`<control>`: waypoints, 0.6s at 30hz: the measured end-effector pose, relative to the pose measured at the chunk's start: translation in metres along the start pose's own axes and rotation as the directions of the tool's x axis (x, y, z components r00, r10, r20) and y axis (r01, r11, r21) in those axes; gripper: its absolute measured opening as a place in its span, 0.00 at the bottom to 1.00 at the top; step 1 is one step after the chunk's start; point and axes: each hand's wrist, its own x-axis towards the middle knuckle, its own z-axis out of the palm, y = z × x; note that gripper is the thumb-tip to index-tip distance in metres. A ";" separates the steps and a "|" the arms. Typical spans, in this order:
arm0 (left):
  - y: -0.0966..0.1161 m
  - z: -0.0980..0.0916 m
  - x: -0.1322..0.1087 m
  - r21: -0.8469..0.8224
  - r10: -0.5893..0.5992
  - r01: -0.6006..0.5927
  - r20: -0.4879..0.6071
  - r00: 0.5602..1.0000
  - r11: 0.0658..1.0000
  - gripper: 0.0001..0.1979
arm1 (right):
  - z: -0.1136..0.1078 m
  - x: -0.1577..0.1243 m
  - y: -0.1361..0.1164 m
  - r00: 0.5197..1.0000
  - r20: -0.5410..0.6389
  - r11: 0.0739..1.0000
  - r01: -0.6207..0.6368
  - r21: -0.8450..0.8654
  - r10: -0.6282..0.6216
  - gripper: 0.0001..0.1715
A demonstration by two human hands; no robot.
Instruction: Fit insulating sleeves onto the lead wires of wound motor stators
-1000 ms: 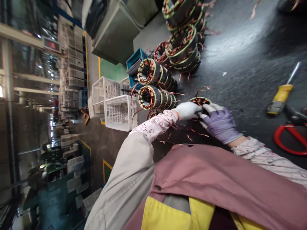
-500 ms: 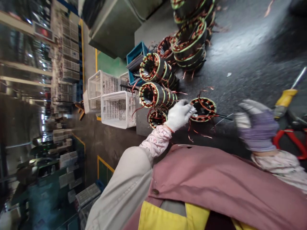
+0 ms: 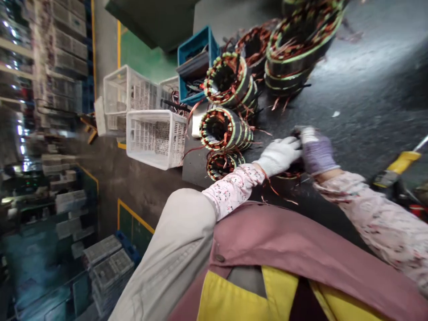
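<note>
My left hand (image 3: pixel 279 155), in a white glove, lies curled over the left side of a small copper-wound stator (image 3: pixel 286 175) on the dark bench (image 3: pixel 368 89). My right hand (image 3: pixel 316 152), in a purple glove and slightly blurred, grips the same stator from the right, its fingers bent down over it. The two hands touch above the stator and hide most of it; only its lower edge and loose reddish wire ends show beneath them.
More wound stators lie just left of the hands (image 3: pixel 220 129), (image 3: pixel 230 82), (image 3: pixel 219 164), with a bigger stack (image 3: pixel 301 49) further back. White mesh baskets (image 3: pixel 155 138) and a blue crate (image 3: pixel 195 53) stand beyond the bench edge. A yellow-handled screwdriver (image 3: pixel 399 167) lies at right.
My right hand, which had swung away open toward the screwdriver, has come back onto the stator. My left hand stayed on it. The view shifted closer to the stators.
</note>
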 end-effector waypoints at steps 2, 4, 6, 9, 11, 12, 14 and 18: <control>0.007 -0.006 -0.020 0.022 0.024 -0.022 -0.088 0.996 1.000 0.17 | -0.019 -0.025 0.005 0.993 -0.058 0.994 0.098 -0.045 -0.100 0.31; 0.016 -0.010 -0.054 0.032 0.003 0.005 -0.224 0.975 0.999 0.20 | -0.033 -0.053 0.013 0.882 -0.048 0.857 0.441 -0.266 -0.468 0.31; 0.024 -0.009 -0.095 -0.005 -0.022 0.022 -0.306 0.952 1.000 0.21 | -0.034 -0.073 0.021 0.717 0.232 0.602 0.684 -0.411 -0.657 0.28; 0.025 0.003 -0.156 -0.110 -0.082 0.053 -0.283 0.956 0.993 0.21 | -0.016 -0.077 0.025 0.634 0.493 0.366 0.761 -0.536 -0.596 0.19; 0.019 0.015 -0.187 -0.193 -0.126 0.071 -0.287 0.950 0.979 0.19 | -0.007 -0.068 0.023 0.665 0.524 0.345 0.736 -0.583 -0.532 0.14; 0.014 0.021 -0.200 -0.252 -0.169 0.090 -0.311 0.935 0.963 0.18 | -0.007 -0.064 0.021 0.679 0.525 0.363 0.726 -0.585 -0.513 0.13; 0.005 0.033 -0.221 -0.411 -0.320 0.153 -0.374 0.870 0.899 0.18 | -0.017 -0.064 0.011 0.685 0.514 0.415 0.725 -0.549 -0.517 0.13; -0.015 0.055 -0.245 -0.750 -0.715 0.288 -0.331 0.616 0.595 0.10 | -0.043 -0.107 -0.043 0.559 0.434 0.366 0.814 -0.452 -0.706 0.15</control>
